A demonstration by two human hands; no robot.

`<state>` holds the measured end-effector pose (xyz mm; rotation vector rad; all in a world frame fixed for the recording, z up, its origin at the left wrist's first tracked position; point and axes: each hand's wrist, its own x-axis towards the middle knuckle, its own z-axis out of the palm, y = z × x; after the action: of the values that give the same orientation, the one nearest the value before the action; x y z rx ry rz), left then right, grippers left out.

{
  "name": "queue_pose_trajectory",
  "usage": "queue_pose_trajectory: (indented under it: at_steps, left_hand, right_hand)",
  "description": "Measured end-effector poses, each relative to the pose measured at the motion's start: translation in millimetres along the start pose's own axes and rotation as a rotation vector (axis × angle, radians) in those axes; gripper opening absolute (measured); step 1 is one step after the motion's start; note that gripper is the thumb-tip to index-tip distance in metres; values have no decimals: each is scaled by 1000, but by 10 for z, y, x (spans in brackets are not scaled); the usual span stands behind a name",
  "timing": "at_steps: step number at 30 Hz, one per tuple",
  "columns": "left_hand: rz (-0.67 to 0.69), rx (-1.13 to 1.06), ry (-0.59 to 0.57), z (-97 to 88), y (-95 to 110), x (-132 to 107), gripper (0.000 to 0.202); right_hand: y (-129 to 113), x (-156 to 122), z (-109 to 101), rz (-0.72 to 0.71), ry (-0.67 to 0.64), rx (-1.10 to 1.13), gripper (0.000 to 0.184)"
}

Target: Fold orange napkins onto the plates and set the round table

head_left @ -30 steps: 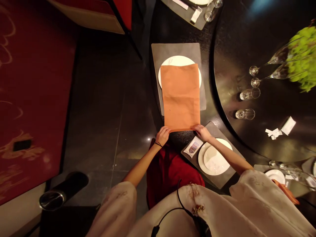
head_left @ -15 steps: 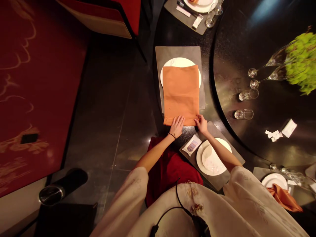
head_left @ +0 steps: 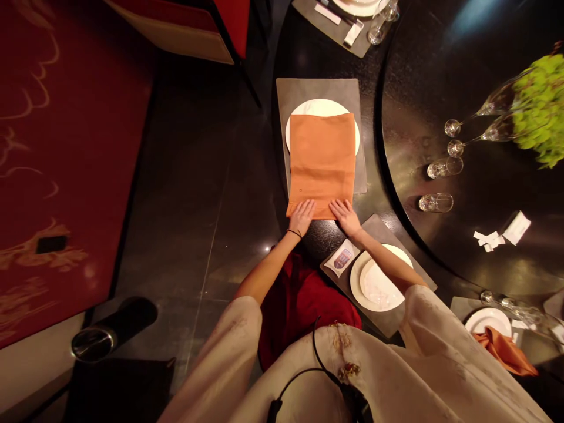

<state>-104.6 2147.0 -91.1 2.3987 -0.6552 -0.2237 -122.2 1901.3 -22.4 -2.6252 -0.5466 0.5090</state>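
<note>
A folded orange cloth napkin (head_left: 321, 158) lies on a white plate (head_left: 321, 107), which sits on a grey placemat (head_left: 319, 90). The napkin hides most of the plate. My left hand (head_left: 302, 217) rests flat on the napkin's near left corner, and my right hand (head_left: 345, 218) rests with its fingertips on the near right edge. Neither hand is pinching the cloth. Below my right forearm lie a second plate (head_left: 379, 282) and a small printed packet (head_left: 341, 258) on another placemat (head_left: 388, 230).
The black round table (head_left: 396, 88) curves to the right, holding stemmed glasses (head_left: 497, 129), tumblers (head_left: 436, 202), green flowers (head_left: 540, 108) and white paper scraps (head_left: 502, 234). A red cloth (head_left: 304, 311) hangs below my arms. A dark floor (head_left: 189, 205) and a red carpet (head_left: 74, 147) lie left.
My hands have gone from holding the napkin's near edge to lying flat on it. The folded band along that edge no longer shows, and the near edge sits slightly further up the plate.
</note>
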Motion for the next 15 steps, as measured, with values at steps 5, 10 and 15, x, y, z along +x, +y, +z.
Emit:
queue_pose_trajectory:
  at_steps: [5, 10, 15]
  left_hand:
    - [99, -40, -143, -462, -339, -358, 52]
    - [-141, -185, -443, -736, -466, -204, 27]
    - [-126, -150, -362, -851, -594, 131, 31]
  right_hand:
    - [426, -194, -245, -106, -165, 305, 48]
    - [567, -201, -247, 262, -180, 789, 34]
    - [643, -107, -219, 251, 2, 849, 39]
